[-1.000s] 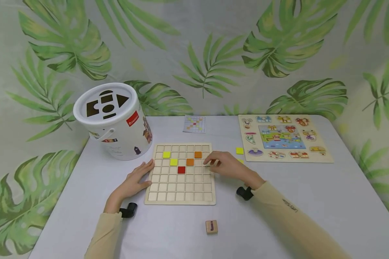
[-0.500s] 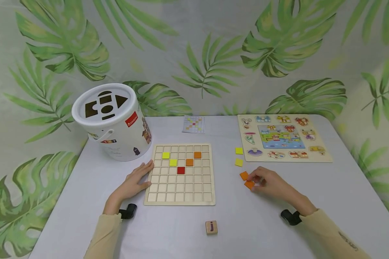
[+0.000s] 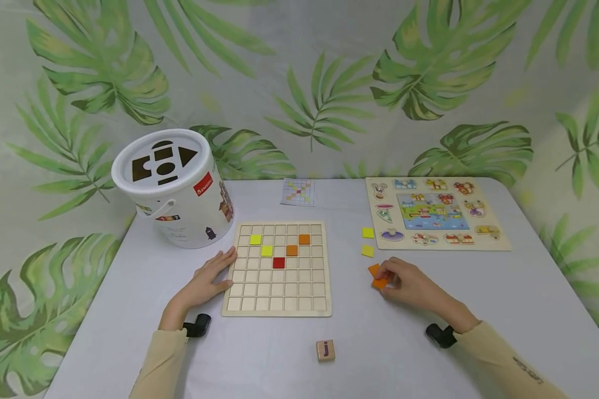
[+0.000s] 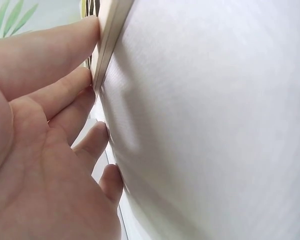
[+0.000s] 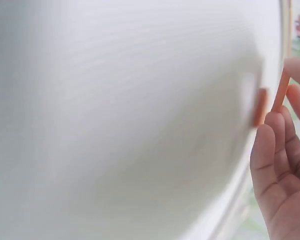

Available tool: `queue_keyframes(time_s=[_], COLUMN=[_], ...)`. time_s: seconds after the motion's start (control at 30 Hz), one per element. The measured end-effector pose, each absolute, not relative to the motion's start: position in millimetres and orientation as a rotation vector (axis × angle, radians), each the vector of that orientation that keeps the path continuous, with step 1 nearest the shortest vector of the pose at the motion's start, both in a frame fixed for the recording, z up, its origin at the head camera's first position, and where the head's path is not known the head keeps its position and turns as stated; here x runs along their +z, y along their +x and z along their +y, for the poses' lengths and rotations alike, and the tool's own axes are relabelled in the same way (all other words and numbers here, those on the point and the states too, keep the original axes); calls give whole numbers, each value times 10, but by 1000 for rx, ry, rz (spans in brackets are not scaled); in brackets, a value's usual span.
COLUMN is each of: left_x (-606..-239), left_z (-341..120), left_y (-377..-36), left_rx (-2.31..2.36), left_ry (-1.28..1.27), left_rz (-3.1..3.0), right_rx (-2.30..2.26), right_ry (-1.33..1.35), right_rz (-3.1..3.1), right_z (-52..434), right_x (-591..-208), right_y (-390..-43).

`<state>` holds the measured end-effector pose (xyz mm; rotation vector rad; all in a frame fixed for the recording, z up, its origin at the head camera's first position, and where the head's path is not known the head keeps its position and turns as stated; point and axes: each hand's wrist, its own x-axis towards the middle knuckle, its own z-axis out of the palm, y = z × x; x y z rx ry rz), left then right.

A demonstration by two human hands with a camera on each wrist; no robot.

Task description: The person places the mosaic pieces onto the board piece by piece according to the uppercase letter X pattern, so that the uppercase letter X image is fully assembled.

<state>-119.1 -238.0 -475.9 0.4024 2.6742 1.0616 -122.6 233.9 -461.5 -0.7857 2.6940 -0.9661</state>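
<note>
white table (image 3: pixel 379 354) below, left hand (image 3: pixel 206 281) spread against a grid board (image 3: pixel 277 289), right hand (image 3: pixel 409 284) pinching an orange tile (image 5: pixel 280 95).

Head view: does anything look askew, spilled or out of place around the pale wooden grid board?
Only the small tan wooden block marked j stands out: it lies alone in front of the pale wooden grid board, with no matching block in sight. The board's five square coloured tiles sit straight; no spill shows.
</note>
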Motion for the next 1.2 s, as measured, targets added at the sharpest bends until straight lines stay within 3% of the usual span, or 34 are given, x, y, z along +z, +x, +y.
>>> queue_keyframes(time_s=[0.37,0.77,1.2], left_x=[-4760,-4736,-4740], left_z=[-2385,-2376,-2387], left_y=[-1206,-1198,-1197], left_rx=[1050,1062,1054], left_ry=[406,420,406], left_rz=[2678,2677,2668], right_rx=[-1058,-953,-755], right_ry=[-992,-1198,-1243], right_rz=[2517,2415,2448], right_z=[1520,463,36], right_x=[-4351,-4383,-4523], right_y=[-1443,-1681,-1730])
